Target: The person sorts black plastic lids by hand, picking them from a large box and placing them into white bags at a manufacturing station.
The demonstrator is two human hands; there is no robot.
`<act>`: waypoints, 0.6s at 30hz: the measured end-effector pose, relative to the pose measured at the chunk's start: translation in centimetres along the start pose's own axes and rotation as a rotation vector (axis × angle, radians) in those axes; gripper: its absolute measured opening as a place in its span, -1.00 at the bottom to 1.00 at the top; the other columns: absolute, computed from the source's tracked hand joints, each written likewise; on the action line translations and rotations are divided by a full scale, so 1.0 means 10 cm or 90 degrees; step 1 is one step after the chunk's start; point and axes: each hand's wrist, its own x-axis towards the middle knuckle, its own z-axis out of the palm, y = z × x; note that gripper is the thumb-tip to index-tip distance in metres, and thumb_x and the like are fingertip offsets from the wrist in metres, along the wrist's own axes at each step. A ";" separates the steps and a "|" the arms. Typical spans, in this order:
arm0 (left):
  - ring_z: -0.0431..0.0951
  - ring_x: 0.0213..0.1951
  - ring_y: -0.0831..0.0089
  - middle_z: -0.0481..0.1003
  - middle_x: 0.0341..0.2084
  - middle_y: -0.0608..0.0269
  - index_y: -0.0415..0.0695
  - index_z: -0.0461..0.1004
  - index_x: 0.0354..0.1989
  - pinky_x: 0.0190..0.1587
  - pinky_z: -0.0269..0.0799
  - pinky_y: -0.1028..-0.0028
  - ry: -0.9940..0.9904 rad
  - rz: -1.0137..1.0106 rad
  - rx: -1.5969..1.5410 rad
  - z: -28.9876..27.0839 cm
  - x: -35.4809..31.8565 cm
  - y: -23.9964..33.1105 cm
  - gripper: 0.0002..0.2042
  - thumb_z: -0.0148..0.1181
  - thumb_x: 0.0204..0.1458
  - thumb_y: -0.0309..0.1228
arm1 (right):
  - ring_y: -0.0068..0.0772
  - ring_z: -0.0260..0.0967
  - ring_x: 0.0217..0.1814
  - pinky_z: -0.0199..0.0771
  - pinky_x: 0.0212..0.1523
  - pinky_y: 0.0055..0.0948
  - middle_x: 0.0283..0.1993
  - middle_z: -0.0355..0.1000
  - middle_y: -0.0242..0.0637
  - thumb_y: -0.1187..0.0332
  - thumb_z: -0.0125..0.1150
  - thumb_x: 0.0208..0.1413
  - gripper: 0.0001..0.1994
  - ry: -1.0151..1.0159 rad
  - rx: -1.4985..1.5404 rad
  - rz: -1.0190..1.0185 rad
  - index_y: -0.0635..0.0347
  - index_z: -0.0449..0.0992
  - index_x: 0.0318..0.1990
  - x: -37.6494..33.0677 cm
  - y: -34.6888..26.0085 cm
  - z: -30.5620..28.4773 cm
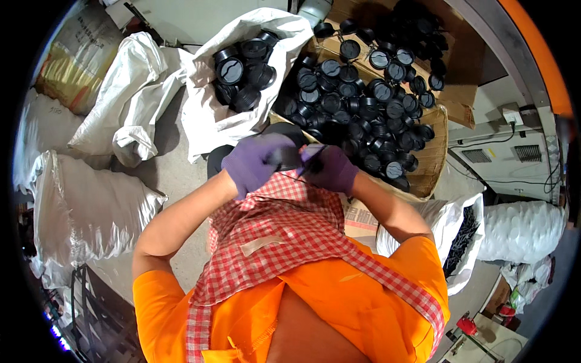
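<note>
1. Head view: we've got both hands in purple gloves, held close together above our lap, w/ a red-checked apron point(284, 236) over an orange shirt point(363, 302) below.
2. Left hand point(254, 162): fingers curled round a small black cap point(285, 158), closed on it from the left side.
3. Right hand point(334, 169): fingers bent inward, touching the same cap from the right; a thin dark strip point(313, 158) sticks up between the two hands. We can't tell which fingers pinch it – too blurred.
4. So the cap sits between both hands, approx. centre of frame, just in front of the tray's near edge.
5. Beyond the hands: a shallow woven tray point(434, 158) heaped w/ many black round caps point(357, 103), on cardboard point(466, 112).
6. Left of tray: an open white sack point(212, 121) w/ larger black lids point(242, 72) inside.
7. Further left: folded white sacks point(130, 91) and a full clear-plastic bag point(85, 212) on the floor.
8. Right side: another white bag point(451, 224) holding dark thin parts, and a tied white bag point(520, 230) beside it.
</note>
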 end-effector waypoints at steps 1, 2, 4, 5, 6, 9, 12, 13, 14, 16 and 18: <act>0.52 -0.31 0.38 0.51 -0.35 0.17 -0.15 0.46 -0.20 -0.18 0.41 0.42 -0.115 0.208 -0.024 -0.18 0.05 0.08 -0.68 0.24 -0.22 -0.50 | -0.57 0.40 -0.40 0.40 -0.38 -0.47 -0.47 0.45 -0.35 0.38 0.30 -0.26 -0.82 -0.120 0.113 0.136 0.11 0.51 -0.41 -0.02 -0.11 -0.05; 0.51 -0.27 0.31 0.50 -0.32 0.13 -0.17 0.45 -0.21 -0.18 0.41 0.40 -0.153 0.185 -0.139 -0.26 0.06 0.13 -0.71 0.19 -0.20 -0.48 | -0.68 0.34 -0.39 0.37 -0.35 -0.48 -0.49 0.47 -0.33 0.37 0.31 -0.23 -0.81 -0.212 0.114 0.051 0.21 0.52 -0.40 -0.09 0.01 -0.07; 0.50 -0.23 0.18 0.48 -0.33 0.07 -0.25 0.40 -0.23 -0.18 0.40 0.34 -0.160 0.056 -0.395 -0.36 0.00 0.13 -0.72 0.15 -0.19 -0.48 | -0.51 0.37 -0.40 0.36 -0.34 -0.47 -0.46 0.46 -0.30 0.33 0.33 -0.20 -0.78 -0.242 0.336 -0.113 0.27 0.52 -0.43 -0.13 -0.02 0.03; 0.48 -0.24 0.17 0.46 -0.32 0.06 -0.25 0.37 -0.19 -0.17 0.40 0.32 -0.243 -0.096 -0.988 -0.34 -0.07 0.06 -0.67 0.16 -0.21 -0.48 | -0.45 0.38 -0.39 0.36 -0.33 -0.46 -0.45 0.46 -0.27 0.32 0.33 -0.18 -0.79 -0.300 0.419 -0.196 0.28 0.51 -0.44 -0.09 -0.10 -0.02; 0.47 -0.24 0.16 0.46 -0.31 0.04 -0.25 0.36 -0.16 -0.16 0.40 0.32 -0.152 -0.094 -1.112 -0.33 -0.12 0.06 -0.64 0.15 -0.22 -0.47 | -0.41 0.38 -0.38 0.36 -0.33 -0.45 -0.44 0.46 -0.25 0.31 0.31 -0.16 -0.79 -0.289 0.501 -0.218 0.28 0.51 -0.43 -0.04 -0.06 -0.06; 0.44 -0.17 0.30 0.44 -0.21 0.12 -0.27 0.34 -0.08 -0.11 0.36 0.40 -0.019 -0.048 -0.934 -0.10 -0.07 0.22 -0.59 0.12 -0.16 -0.37 | -0.36 0.40 -0.31 0.39 -0.28 -0.42 -0.39 0.46 -0.20 0.29 0.25 -0.08 -0.79 -0.085 0.740 -0.171 0.28 0.50 -0.42 -0.08 -0.03 -0.01; 0.45 -0.19 0.42 0.44 -0.21 0.25 -0.28 0.38 -0.06 -0.10 0.33 0.46 -0.072 -0.032 -0.806 0.34 0.08 0.39 -0.66 0.06 -0.04 -0.41 | -0.41 0.42 -0.26 0.43 -0.24 -0.46 -0.34 0.46 -0.21 0.33 0.22 -0.06 -0.82 0.223 0.635 -0.216 0.28 0.51 -0.39 0.01 -0.11 0.10; 0.44 -0.16 0.41 0.43 -0.19 0.23 -0.29 0.35 -0.03 -0.08 0.33 0.48 -0.049 -0.040 -0.769 0.35 0.13 0.37 -0.65 0.05 -0.04 -0.46 | -0.45 0.42 -0.25 0.44 -0.23 -0.48 -0.32 0.47 -0.23 0.37 0.23 -0.08 -0.84 0.283 0.379 -0.339 0.27 0.51 -0.37 0.20 0.14 0.08; 0.43 -0.13 0.40 0.42 -0.18 0.21 -0.30 0.33 0.00 -0.06 0.32 0.51 -0.005 -0.052 -0.723 0.32 0.14 0.32 -0.63 0.04 -0.03 -0.50 | -0.49 0.41 -0.26 0.44 -0.24 -0.51 -0.32 0.47 -0.27 0.41 0.22 -0.09 -0.85 0.484 0.059 -0.400 0.27 0.51 -0.34 0.35 0.35 0.07; 0.43 -0.12 0.39 0.42 -0.17 0.16 -0.30 0.33 0.00 -0.03 0.31 0.50 0.108 -0.158 -0.637 0.51 0.20 0.18 -0.63 0.05 -0.04 -0.51 | -0.50 0.40 -0.26 0.43 -0.25 -0.52 -0.31 0.46 -0.30 0.52 0.20 -0.10 -0.83 0.642 0.056 -0.324 0.27 0.51 -0.27 0.44 0.43 0.14; 0.45 -0.17 0.32 0.43 -0.19 0.08 -0.26 0.38 -0.05 -0.08 0.35 0.44 0.169 0.008 -0.322 0.55 0.36 0.23 -0.64 0.07 -0.10 -0.54 | -0.48 0.39 -0.28 0.41 -0.25 -0.52 -0.32 0.44 -0.32 0.57 0.18 -0.08 -0.81 0.628 0.562 -0.214 0.27 0.50 -0.25 0.43 0.38 0.13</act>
